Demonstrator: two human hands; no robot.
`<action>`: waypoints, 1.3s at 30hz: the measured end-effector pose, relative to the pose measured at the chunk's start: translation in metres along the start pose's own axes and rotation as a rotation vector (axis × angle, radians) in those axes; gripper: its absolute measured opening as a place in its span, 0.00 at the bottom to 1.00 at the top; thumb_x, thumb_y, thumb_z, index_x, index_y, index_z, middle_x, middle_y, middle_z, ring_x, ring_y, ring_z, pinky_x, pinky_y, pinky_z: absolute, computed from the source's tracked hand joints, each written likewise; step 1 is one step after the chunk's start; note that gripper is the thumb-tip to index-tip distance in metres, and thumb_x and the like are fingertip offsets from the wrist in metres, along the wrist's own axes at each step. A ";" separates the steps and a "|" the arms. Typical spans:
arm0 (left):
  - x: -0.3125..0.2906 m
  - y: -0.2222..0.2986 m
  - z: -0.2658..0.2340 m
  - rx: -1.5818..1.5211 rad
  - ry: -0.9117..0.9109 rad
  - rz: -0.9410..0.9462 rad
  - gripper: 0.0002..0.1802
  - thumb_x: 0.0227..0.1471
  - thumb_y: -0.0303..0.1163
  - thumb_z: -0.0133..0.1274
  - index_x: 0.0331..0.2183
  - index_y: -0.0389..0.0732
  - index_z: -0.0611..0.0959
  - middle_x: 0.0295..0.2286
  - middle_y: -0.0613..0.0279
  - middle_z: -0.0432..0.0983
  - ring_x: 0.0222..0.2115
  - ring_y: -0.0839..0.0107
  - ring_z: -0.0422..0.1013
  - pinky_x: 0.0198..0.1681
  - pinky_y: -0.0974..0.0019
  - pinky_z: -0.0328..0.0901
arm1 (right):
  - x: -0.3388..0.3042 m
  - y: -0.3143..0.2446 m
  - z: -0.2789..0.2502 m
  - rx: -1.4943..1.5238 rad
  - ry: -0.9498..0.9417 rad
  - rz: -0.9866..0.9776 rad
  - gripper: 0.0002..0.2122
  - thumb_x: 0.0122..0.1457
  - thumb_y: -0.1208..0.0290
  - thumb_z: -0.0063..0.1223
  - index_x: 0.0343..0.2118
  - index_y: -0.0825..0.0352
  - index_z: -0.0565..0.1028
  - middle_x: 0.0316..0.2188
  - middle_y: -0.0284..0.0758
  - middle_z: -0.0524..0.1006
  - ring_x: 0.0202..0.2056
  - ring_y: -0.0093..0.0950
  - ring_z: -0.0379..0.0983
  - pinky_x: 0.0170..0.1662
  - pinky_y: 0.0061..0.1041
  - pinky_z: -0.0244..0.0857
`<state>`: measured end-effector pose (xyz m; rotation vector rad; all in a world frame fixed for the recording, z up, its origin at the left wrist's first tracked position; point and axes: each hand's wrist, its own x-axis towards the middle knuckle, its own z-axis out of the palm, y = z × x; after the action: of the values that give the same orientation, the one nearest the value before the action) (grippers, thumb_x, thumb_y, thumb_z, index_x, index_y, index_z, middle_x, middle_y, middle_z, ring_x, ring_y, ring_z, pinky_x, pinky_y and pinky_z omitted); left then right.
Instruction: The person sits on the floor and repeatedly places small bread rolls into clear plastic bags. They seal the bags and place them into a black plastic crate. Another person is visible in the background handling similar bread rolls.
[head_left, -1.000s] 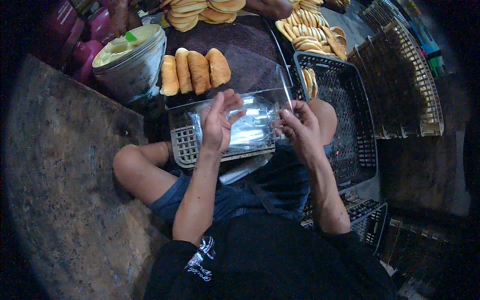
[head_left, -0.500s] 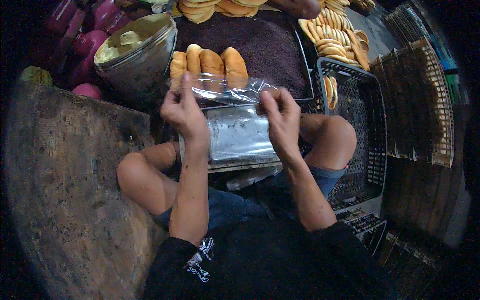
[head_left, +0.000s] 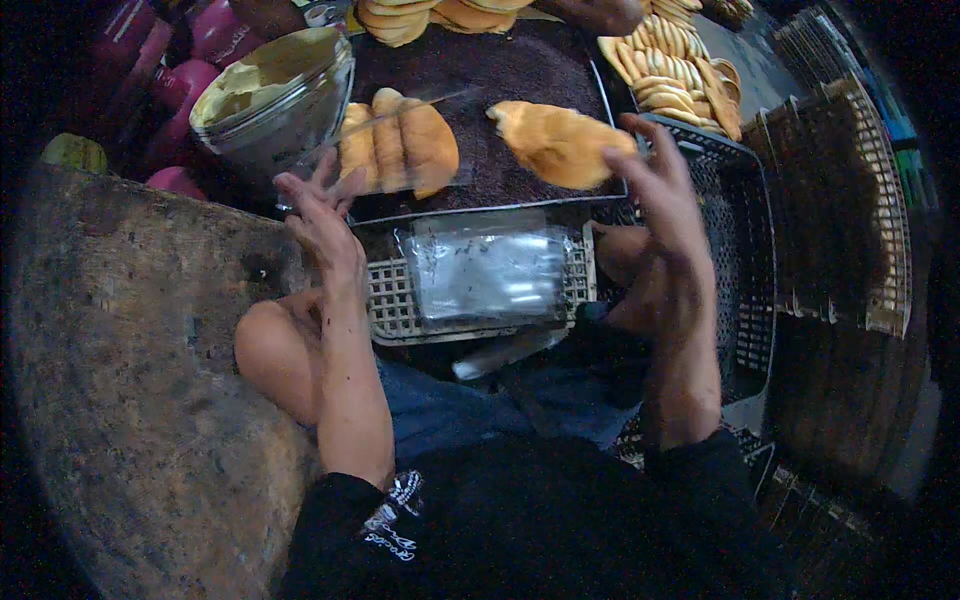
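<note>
The bread roll (head_left: 560,145) lies crosswise over the right part of a shallow tray (head_left: 460,211) spread with something dark and grainy. The right hand (head_left: 662,185), blurred, has its thumb and fingers partly spread about the roll's right end and seems to grip it there. The left hand (head_left: 325,215), its fingers loosely parted, holds the left edge of a clear plastic bag (head_left: 390,165), which stretches to the right in front of three other rolls (head_left: 428,150) standing side by side on the left of the tray.

Nearer, a stack of clear bags (head_left: 485,275) sits on a pale lattice basket (head_left: 395,310) between the knees. To the left of the tray a bucket (head_left: 275,145) of pale cream leans. To the right stands a black crate (head_left: 768,260); flat buns (head_left: 665,70) are heaped at the far right, and more buns (head_left: 440,15) at the far edge.
</note>
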<state>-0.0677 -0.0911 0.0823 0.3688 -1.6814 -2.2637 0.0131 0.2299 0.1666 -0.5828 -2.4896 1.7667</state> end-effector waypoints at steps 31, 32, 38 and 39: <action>-0.112 0.028 0.064 -0.460 -0.545 -0.208 0.27 0.62 0.48 0.50 0.57 0.47 0.68 0.53 0.59 0.69 0.54 0.62 0.68 0.56 0.54 0.66 | -0.073 -0.041 0.040 0.211 0.165 -0.490 0.23 0.57 0.66 0.61 0.52 0.68 0.67 0.49 0.43 0.72 0.52 0.34 0.69 0.56 0.33 0.61; -0.106 0.028 0.059 -0.573 -0.492 -0.344 0.27 0.60 0.48 0.51 0.56 0.47 0.69 0.52 0.59 0.70 0.53 0.63 0.68 0.56 0.56 0.66 | -0.076 -0.047 0.045 -0.206 0.216 -0.891 0.17 0.53 0.69 0.62 0.44 0.66 0.73 0.51 0.45 0.70 0.55 0.42 0.66 0.59 0.39 0.59; -0.103 0.026 0.088 -0.562 -0.294 -0.593 0.34 0.53 0.54 0.59 0.55 0.46 0.70 0.50 0.61 0.72 0.49 0.67 0.71 0.47 0.64 0.72 | -0.075 -0.064 0.021 -0.524 0.373 -0.927 0.12 0.47 0.68 0.63 0.31 0.67 0.73 0.51 0.39 0.71 0.55 0.45 0.65 0.57 0.42 0.61; -0.111 0.023 0.108 -0.515 -0.297 -0.521 0.30 0.56 0.50 0.57 0.54 0.42 0.72 0.47 0.60 0.75 0.48 0.67 0.72 0.54 0.63 0.68 | -0.073 -0.061 0.008 -0.564 0.442 -0.972 0.14 0.47 0.65 0.63 0.32 0.67 0.73 0.51 0.40 0.71 0.55 0.44 0.66 0.56 0.40 0.62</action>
<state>-0.0033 0.0403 0.1383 0.3923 -1.1242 -3.1555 0.0622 0.1821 0.2333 0.2264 -2.2675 0.5315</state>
